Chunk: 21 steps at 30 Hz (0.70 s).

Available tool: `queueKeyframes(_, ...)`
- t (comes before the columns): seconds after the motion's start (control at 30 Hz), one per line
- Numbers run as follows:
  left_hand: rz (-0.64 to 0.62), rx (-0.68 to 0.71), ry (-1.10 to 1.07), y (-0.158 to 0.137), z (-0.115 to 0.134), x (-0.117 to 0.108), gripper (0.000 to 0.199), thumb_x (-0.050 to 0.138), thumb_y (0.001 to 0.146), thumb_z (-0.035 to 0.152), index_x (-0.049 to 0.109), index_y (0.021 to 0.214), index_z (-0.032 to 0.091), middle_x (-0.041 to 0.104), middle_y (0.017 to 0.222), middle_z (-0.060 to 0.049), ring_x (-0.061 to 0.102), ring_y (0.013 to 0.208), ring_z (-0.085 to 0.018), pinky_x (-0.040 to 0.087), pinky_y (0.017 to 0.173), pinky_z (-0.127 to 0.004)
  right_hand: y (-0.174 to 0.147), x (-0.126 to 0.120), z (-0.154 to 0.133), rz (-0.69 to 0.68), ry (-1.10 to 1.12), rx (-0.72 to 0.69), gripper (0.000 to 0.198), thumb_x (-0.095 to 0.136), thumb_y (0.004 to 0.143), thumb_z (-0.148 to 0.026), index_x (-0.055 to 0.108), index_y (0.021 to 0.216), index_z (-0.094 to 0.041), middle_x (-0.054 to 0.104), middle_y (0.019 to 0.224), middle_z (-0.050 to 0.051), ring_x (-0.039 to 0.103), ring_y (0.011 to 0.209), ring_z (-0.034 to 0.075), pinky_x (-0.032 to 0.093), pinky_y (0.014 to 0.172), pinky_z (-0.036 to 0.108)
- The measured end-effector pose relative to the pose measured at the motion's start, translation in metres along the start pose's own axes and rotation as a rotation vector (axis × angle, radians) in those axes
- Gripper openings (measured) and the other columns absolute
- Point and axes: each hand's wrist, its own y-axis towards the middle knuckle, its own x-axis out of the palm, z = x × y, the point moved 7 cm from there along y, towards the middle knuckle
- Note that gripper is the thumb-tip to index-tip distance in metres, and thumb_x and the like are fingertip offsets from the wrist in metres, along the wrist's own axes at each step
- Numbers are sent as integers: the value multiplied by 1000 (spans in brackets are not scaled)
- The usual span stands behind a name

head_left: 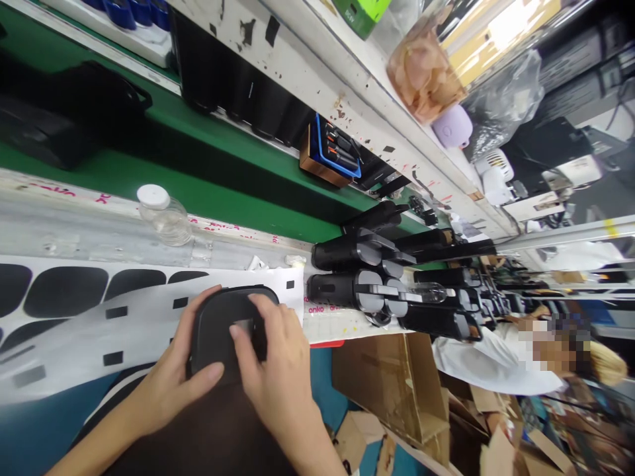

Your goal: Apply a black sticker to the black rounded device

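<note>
Black plastic, rounded corners, sort of a squarish cover [225,327] – that's what both hands are on, down at about 6 o'clock in the view. The left hand [171,383] wraps its 9 o'clock edge, thumb lying across the lower face. The right hand [275,370] sits at its 3 o'clock side with the fingers spread over the top, fingertips pressing near a small greyish patch in the middle. So the hands are close together, both clamped on the same piece, not touching each other as far as I can see.

It sits on a white backing sheet [99,311] with black die-cut shapes and little black squares. Above that, around 10 o'clock, a clear bottle [163,215] with a white cap stands on a taped-up rail, then a green conveyor belt [208,172] behind it. At 3 o'clock from the cover there's a pile of black cylindrical units [367,284] stacked on their sides. A blue tray [337,149] of small parts sits at roughly 1 o'clock, and cardboard boxes [391,383] are on the floor at 5 o'clock.

Another person in white [491,363] is at 4 o'clock. The lower end of the cover disappears behind the hands and something dark brown, so I can't tell its full shape.
</note>
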Motion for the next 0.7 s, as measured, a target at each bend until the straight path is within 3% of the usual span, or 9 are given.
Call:
queueKeyframes(0.1,32,19,7,6,-10,-7,83,63,76,70,22,145,50,31,154,4,30,144,-35,33,119,-59,-7,-2,2,-28,-201,-57,49,58,94,-39,50,141,-28,54,133,20,58,120,40,56,88,61)
queueKeyframes(0.17,32,19,29,6,-10,-8,82,63,75,71,24,144,51,32,154,5,30,144,-35,32,119,-61,-8,-1,19,-81,-130,74,80,69,84,-53,32,153,-34,20,159,22,28,145,49,42,101,74)
queueKeyframes(0.23,23,16,64,3,-4,-7,80,62,76,71,23,144,53,31,155,7,29,146,-33,24,122,-61,-9,9,39,-211,118,266,108,74,77,-59,8,158,-35,1,166,17,10,152,44,34,111,70)
queueKeyframes(0.33,16,-42,86,-3,6,-3,92,60,69,83,19,145,52,24,159,8,26,147,-30,14,125,-55,-14,24,52,-356,528,465,106,74,78,-56,7,159,-33,25,164,9,30,149,29,35,119,54)
queueKeyframes(0.43,7,-80,104,-6,12,2,116,63,49,94,14,146,53,26,157,4,37,141,-33,24,123,-57,-18,28,51,-367,645,475,93,67,85,-55,17,158,-29,36,160,6,36,147,24,32,122,46)
queueKeyframes(0.5,24,-40,166,-6,16,3,114,64,50,93,15,146,54,30,153,3,38,140,-33,26,121,-61,-20,25,50,-342,546,418,82,58,92,-55,18,158,-26,29,163,6,29,150,23,29,123,46)
queueKeyframes(0.57,72,45,240,-6,19,3,108,63,59,89,13,148,51,30,153,0,35,142,-34,20,121,-65,-22,17,46,-256,349,331,71,52,96,-51,26,156,-25,27,163,8,29,150,25,35,120,49)
queueKeyframes(0.63,111,135,289,-5,20,3,106,61,65,85,10,150,45,31,153,-6,34,142,-37,17,119,-69,-21,0,36,-43,110,197,51,54,97,-41,49,145,-23,41,156,13,41,144,29,46,111,49)
queueKeyframes(0.7,122,209,304,-5,17,4,101,59,68,83,16,149,41,34,150,-9,39,137,-40,21,117,-72,-23,-19,17,184,-40,40,25,57,96,-27,69,117,-21,63,133,13,56,128,27,52,102,43)
